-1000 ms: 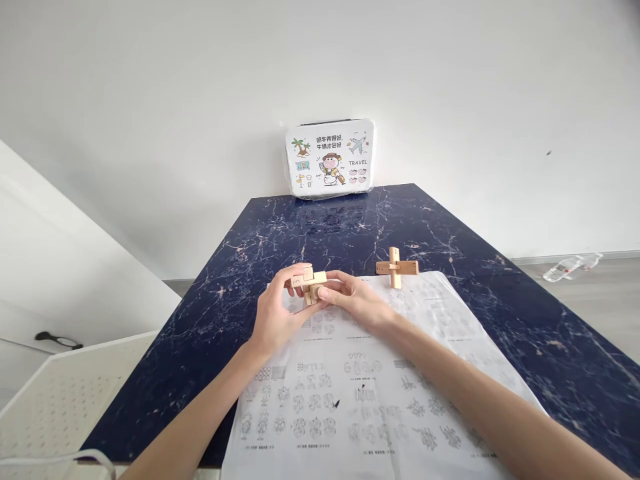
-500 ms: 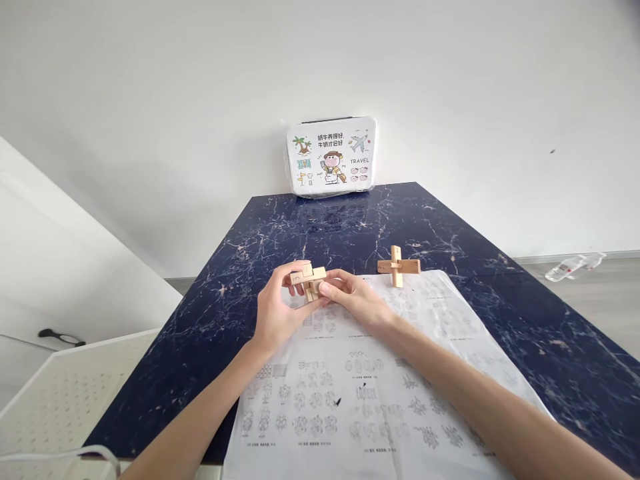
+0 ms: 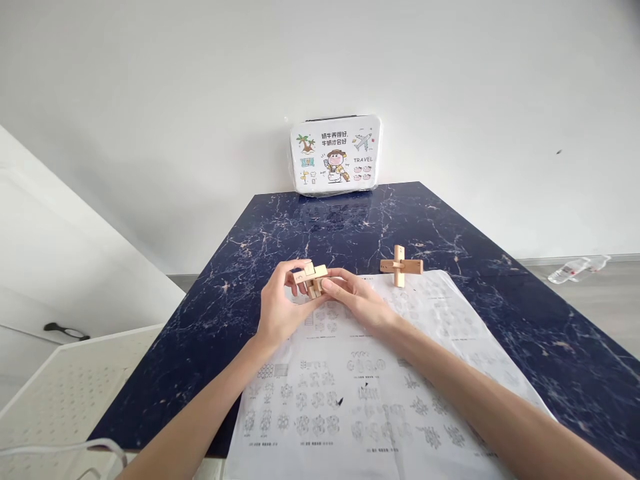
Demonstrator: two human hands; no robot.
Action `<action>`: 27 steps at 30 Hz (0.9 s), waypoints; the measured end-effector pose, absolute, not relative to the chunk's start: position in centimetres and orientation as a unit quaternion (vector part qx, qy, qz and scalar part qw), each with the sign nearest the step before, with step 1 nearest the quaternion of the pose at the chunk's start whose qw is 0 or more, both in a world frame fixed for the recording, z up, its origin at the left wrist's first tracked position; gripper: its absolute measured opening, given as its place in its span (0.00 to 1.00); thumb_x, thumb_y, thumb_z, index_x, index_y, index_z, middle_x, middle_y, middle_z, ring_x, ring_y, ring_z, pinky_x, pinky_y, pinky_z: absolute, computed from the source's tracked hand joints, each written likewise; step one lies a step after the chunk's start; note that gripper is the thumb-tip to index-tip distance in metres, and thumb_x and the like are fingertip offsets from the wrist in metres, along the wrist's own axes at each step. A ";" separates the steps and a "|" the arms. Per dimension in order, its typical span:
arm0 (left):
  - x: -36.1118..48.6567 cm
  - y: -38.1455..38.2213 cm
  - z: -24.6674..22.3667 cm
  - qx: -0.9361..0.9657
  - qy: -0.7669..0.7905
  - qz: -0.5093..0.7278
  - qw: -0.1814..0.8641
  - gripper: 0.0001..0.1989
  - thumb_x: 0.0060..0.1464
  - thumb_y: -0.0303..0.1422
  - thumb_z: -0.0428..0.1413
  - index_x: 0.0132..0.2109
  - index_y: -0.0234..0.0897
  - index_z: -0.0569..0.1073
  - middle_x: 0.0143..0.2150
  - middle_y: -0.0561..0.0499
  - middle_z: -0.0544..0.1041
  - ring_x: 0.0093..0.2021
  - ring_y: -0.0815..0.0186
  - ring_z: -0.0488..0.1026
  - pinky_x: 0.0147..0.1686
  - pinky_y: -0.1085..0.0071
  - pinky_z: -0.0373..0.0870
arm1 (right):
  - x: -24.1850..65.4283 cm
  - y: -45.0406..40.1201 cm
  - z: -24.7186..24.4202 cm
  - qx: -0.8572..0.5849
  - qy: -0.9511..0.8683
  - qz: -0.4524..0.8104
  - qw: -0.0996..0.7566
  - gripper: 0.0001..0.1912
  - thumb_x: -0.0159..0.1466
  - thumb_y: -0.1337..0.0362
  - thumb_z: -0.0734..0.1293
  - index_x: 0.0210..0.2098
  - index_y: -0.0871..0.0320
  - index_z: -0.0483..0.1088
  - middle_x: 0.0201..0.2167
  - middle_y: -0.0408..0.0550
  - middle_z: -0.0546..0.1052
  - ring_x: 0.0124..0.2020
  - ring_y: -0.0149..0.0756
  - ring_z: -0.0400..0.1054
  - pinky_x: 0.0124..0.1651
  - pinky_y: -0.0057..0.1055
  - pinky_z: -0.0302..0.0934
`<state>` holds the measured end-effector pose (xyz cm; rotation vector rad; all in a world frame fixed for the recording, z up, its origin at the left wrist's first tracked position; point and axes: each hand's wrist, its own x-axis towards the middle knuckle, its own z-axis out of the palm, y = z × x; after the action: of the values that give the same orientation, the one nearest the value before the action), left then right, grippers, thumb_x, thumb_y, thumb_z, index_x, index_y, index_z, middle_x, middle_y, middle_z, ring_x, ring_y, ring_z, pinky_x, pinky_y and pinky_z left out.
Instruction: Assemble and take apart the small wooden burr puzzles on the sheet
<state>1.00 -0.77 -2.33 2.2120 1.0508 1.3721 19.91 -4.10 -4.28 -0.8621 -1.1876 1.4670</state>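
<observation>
Between my hands, above the top left part of a printed sheet [image 3: 370, 427], is a cluster of interlocked wooden blocks [image 3: 311, 275]. My left hand [image 3: 280, 300] grips its left side, fingers behind and thumb below. My right hand [image 3: 357, 297] pinches the lower right side with thumb and fingers. Some of the fingertips are hidden behind the blocks. To the right, a cross-shaped wooden piece [image 3: 399, 267] rests at the sheet's top edge, touched by neither hand.
The dark blue marbled table [image 3: 310, 233] narrows toward the wall. A white case with cartoon pictures [image 3: 335, 155] leans at its far edge. At the left are a white perforated surface [image 3: 65, 387] and a white cable [image 3: 60, 448]. A clear plastic bottle [image 3: 575, 269] lies beyond the right side.
The block cluster has tilted slightly in my hands, which keep hold of it. The whole view has shifted a little, so things appear slightly farther right.
</observation>
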 end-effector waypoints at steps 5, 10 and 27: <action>1.1 -0.7 -2.4 0.776 0.365 0.486 0.169 0.28 0.53 0.43 0.73 0.57 0.47 0.73 0.55 0.48 0.81 0.39 0.63 0.81 0.38 0.65 0.79 | 19.9 -3.9 -4.7 -0.354 -0.474 0.621 0.515 0.22 0.68 0.45 0.73 0.55 0.48 0.74 0.53 0.51 0.82 0.59 0.49 0.74 0.68 0.53 0.61; 1.1 -0.9 -2.6 0.780 0.357 0.481 0.181 0.29 0.51 0.43 0.74 0.56 0.47 0.73 0.50 0.51 0.83 0.32 0.67 0.79 0.39 0.64 0.82 | 19.7 -3.7 -5.2 -0.329 -0.450 0.641 0.528 0.20 0.67 0.45 0.75 0.51 0.48 0.75 0.48 0.50 0.82 0.55 0.48 0.75 0.66 0.51 0.61; 0.7 -1.3 -2.2 0.794 0.335 0.481 0.162 0.30 0.51 0.42 0.74 0.57 0.47 0.72 0.52 0.50 0.81 0.33 0.69 0.76 0.30 0.71 0.76 | 19.7 -4.2 -4.8 -0.325 -0.464 0.643 0.515 0.17 0.68 0.47 0.74 0.49 0.50 0.77 0.49 0.51 0.82 0.50 0.46 0.74 0.60 0.47 0.62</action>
<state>0.75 -1.28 -2.17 2.2656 0.9554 1.3726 19.72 -4.24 -4.76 -0.7812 -1.1147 1.5462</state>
